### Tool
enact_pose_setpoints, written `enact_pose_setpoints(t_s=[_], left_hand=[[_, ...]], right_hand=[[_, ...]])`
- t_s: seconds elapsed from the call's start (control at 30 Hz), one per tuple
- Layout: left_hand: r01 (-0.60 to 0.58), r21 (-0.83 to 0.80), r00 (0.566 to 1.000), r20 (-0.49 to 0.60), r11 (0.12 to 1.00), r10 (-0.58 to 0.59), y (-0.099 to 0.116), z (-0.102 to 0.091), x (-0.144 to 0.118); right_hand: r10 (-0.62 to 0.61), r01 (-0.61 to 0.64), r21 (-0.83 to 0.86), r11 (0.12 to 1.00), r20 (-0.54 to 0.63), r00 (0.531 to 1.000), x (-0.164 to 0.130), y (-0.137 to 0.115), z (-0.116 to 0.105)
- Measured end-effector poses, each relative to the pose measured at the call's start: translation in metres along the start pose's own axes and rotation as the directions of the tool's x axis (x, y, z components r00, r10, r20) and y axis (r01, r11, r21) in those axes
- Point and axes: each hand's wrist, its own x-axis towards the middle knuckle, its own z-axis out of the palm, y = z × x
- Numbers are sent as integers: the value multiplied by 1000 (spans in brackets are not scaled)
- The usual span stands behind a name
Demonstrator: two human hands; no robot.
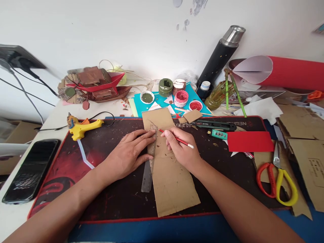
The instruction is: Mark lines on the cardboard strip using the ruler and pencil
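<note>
A strip of brown cardboard (172, 182) lies lengthwise in front of me, with pencil marks near its far end. Along its left edge runs a clear ruler (146, 179), partly covered by my left hand (129, 152). That hand lies flat, fingers outstretched and apart, its fingertips pressing on the ruler. My right hand (182, 145) rests over the cardboard and pinches a red pencil (181, 140) with a white end. The pencil's tip touches the cardboard close to the ruler's far part.
A dark desk mat (113, 202) lies beneath. Left are a yellow glue gun (84, 128) and a phone (31, 170). Paint jars (165, 88) and a model boat (98, 84) stand behind. Right are a box cutter (215, 125), red card (249, 141) and scissors (277, 182).
</note>
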Motion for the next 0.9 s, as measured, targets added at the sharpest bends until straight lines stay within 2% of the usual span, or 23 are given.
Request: enact_pose_setpoints(t_s=[0.23, 0.6, 0.9], left_hand=[[8, -11, 1000, 5, 1000, -8, 0, -1, 0], [5, -4, 1000, 0, 1000, -5, 0, 0, 0], [18, -27, 1000, 2, 999, -18, 0, 0, 0]], right_hand=[[-32, 32, -43, 999, 1, 999, -1, -1, 1], [-123, 128, -231, 964, 38, 992, -4, -9, 0], [-118, 133, -231, 964, 79, 990, -9, -12, 1]])
